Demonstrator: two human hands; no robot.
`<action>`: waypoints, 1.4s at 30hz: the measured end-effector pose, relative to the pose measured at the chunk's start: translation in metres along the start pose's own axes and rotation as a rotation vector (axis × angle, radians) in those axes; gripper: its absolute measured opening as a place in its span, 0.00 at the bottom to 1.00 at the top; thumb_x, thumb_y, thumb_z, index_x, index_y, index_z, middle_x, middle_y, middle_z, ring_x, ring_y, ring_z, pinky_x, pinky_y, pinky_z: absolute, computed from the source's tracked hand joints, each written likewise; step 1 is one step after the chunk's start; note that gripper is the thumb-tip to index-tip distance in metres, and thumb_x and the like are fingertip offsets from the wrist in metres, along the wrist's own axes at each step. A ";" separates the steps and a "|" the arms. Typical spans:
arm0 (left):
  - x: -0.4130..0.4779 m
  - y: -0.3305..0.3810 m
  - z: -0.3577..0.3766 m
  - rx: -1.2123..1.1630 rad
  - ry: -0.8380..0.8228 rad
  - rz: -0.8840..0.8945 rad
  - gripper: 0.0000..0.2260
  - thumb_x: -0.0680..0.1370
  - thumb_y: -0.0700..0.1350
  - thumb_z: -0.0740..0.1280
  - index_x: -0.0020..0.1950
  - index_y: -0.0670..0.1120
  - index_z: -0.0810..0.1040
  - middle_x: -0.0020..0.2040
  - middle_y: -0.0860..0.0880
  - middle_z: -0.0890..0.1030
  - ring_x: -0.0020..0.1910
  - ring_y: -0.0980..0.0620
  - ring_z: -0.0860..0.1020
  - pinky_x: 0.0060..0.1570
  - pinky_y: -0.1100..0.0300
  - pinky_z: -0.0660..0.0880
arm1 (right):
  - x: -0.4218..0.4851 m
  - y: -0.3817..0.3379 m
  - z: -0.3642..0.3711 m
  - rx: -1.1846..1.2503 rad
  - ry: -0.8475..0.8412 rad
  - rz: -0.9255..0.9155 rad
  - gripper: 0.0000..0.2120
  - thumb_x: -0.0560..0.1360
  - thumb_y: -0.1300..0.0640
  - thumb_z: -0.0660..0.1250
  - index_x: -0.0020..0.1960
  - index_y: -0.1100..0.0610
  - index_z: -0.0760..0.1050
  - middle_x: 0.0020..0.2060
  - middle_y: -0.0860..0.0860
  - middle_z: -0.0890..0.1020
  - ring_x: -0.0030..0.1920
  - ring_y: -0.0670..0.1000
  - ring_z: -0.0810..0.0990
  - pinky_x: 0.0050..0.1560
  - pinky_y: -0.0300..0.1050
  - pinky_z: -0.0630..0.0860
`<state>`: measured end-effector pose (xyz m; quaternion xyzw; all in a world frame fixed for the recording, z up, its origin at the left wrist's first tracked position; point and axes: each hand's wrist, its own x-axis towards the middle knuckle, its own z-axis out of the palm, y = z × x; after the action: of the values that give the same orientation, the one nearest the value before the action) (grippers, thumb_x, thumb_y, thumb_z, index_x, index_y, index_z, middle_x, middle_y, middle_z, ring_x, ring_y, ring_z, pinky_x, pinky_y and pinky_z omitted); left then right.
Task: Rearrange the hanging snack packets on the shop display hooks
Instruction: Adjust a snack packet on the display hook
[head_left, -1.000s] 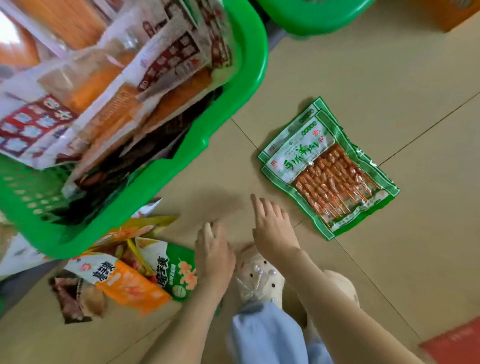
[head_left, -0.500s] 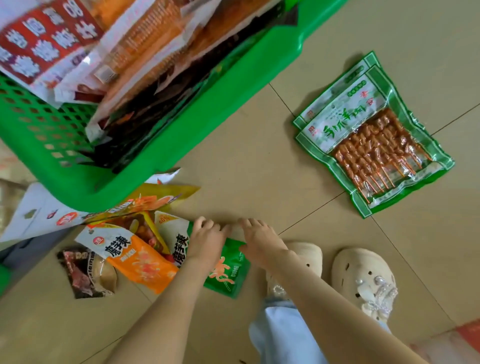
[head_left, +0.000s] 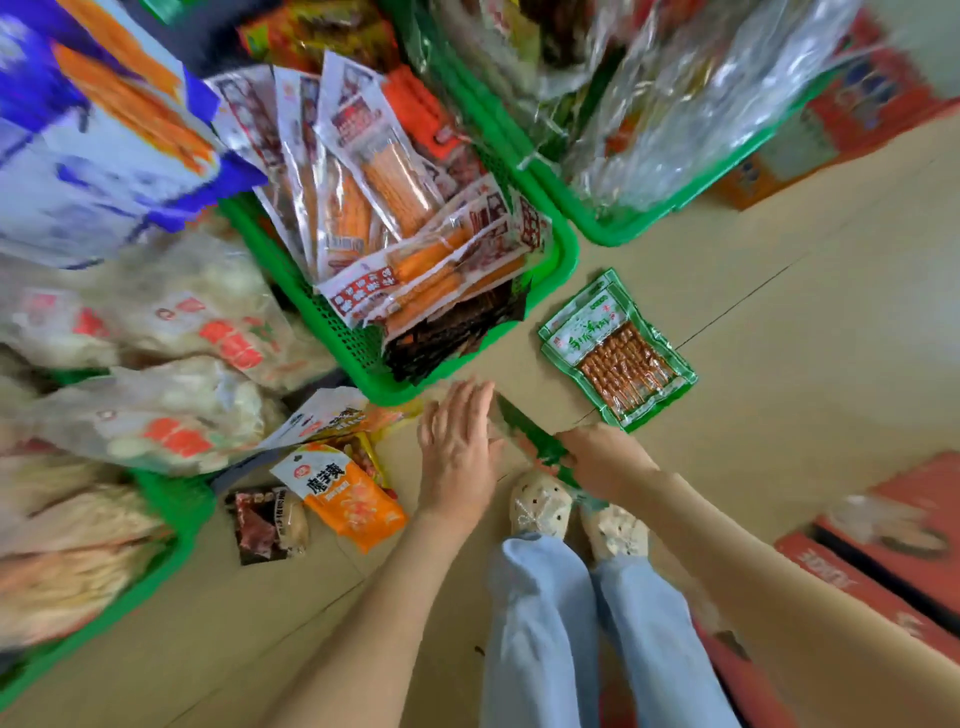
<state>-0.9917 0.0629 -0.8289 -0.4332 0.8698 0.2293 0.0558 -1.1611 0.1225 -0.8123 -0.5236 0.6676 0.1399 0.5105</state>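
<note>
Green glossy plastic snack packet (head_left: 536, 440), blurred, gripped by the right hand (head_left: 605, 460), with the left hand (head_left: 457, 447) flat and open just beside it. The lift probably goes best with the left hand supporting the packet's free end.

Snack packet (head_left: 535, 448) in the right hand (head_left: 605, 460), just right of the left hand (head_left: 457, 457). Basket (head_left: 340, 335) just beyond the left hand, skewer packets (head_left: 618, 348) beyond the right, loose packets (head_left: 353, 493) left of both.

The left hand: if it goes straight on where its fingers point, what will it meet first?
Probably the green basket: its near rim lies just beyond the fingertips of the left hand, with dark packets hanging over it. Height is unclear.
</note>
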 end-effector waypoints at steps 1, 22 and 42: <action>-0.006 0.011 -0.030 0.019 -0.046 -0.050 0.30 0.70 0.42 0.72 0.70 0.44 0.66 0.68 0.43 0.71 0.68 0.43 0.66 0.65 0.44 0.64 | -0.028 -0.002 -0.019 -0.026 -0.006 -0.007 0.12 0.79 0.63 0.54 0.57 0.58 0.73 0.46 0.53 0.79 0.46 0.53 0.78 0.42 0.45 0.74; -0.267 0.080 -0.459 -0.634 0.224 -0.451 0.16 0.79 0.36 0.60 0.39 0.53 0.57 0.36 0.52 0.64 0.36 0.57 0.71 0.33 0.67 0.63 | -0.366 -0.284 -0.173 0.000 0.119 -0.536 0.22 0.75 0.56 0.67 0.67 0.54 0.68 0.57 0.49 0.76 0.57 0.47 0.74 0.44 0.24 0.66; -0.630 -0.180 -0.595 -0.222 0.623 -0.598 0.09 0.82 0.47 0.58 0.49 0.44 0.74 0.35 0.53 0.71 0.32 0.59 0.67 0.31 0.63 0.61 | -0.428 -0.719 0.025 0.200 0.403 -0.950 0.05 0.75 0.53 0.66 0.42 0.52 0.72 0.27 0.47 0.68 0.28 0.46 0.67 0.32 0.46 0.65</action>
<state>-0.4013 0.1624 -0.1767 -0.7176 0.6516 0.1537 -0.1919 -0.5721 0.0819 -0.2182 -0.7339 0.4516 -0.2746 0.4267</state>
